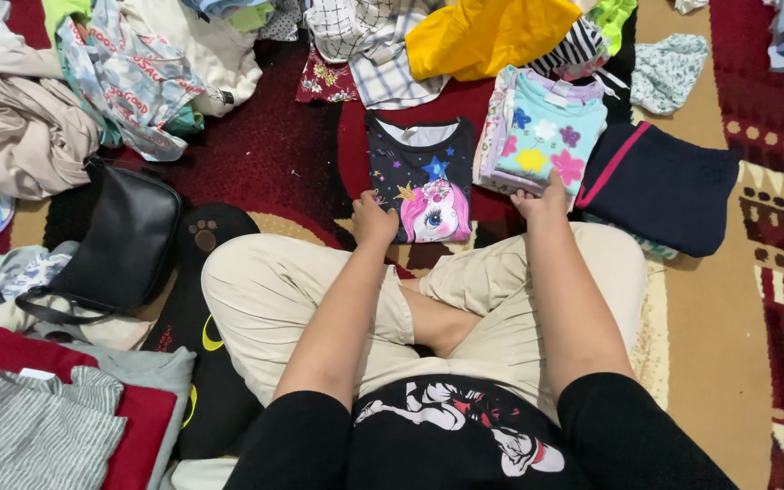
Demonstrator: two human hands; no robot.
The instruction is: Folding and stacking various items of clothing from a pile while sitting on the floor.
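A folded dark navy shirt with a pink unicorn print lies on the red carpet in front of my crossed legs. My left hand grips its near left edge with fingers curled. My right hand rests on the near edge of a stack of folded light blue shirts with coloured stars and flowers, just right of the unicorn shirt. A folded navy garment with a pink stripe sits right of that stack.
A black shoulder bag lies at the left. Loose clothes are heaped across the top, among them a yellow garment and a beige one. A striped grey shirt on red cloth is at lower left. Patterned carpet extends right.
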